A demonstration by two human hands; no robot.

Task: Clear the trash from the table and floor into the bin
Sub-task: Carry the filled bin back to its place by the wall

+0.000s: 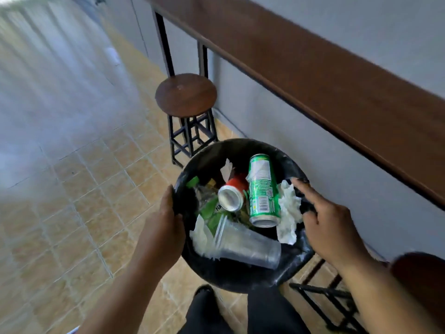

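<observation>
While both hands grip it, bin (243, 147) holds cans, cup, tissue.

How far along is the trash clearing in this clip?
Mostly done, it seems. The round black bin already holds a tall green can, a red can, a clear plastic cup and crumpled white tissue. In hand: the left hand and right hand grip the bin's rim. The long brown wooden table and tan tiled floor show no trash in view; the rest is unseen.

tan tiled floor (79, 213), grey wall (349, 44), long wooden counter (313, 75), round wooden stool (186, 94) on black legs.
</observation>
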